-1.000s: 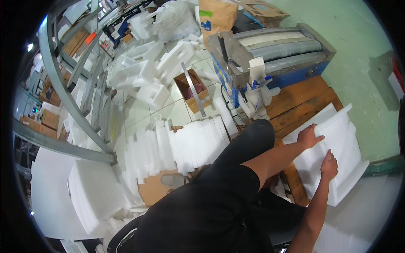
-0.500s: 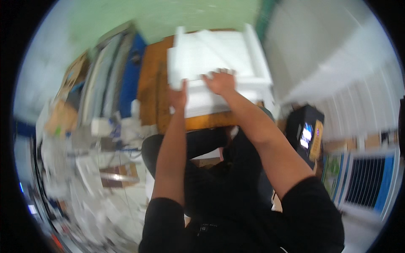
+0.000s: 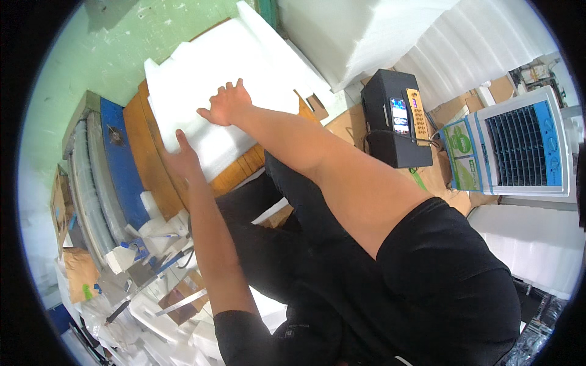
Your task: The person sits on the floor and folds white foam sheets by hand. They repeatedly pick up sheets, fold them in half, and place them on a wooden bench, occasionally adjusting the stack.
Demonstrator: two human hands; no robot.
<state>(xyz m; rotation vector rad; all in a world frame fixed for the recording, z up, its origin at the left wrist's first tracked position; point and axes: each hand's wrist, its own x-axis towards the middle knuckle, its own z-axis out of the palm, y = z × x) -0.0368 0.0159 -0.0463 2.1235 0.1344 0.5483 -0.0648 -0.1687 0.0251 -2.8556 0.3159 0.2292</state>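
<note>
A bright white foam piece is lying on the wooden tabletop, showing a broad, pale face and a raised strip along its right side. It's stretching out beneath the right hand, which is spreading loose fingers, while the left hand is lining its near-left edge, thumb up, hidden fingers leaving its grip impossible to tell.

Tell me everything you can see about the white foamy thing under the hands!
The white foam looks light and soft, with a mostly smooth top and a long, narrow raised strip along its right side. It lies on the brown wooden bench, covering much of it. The right hand is spread over the top and seems to rest there; the left hand is at the left edge, thumb up. Bright glare hides whether it is one piece or several.
</note>
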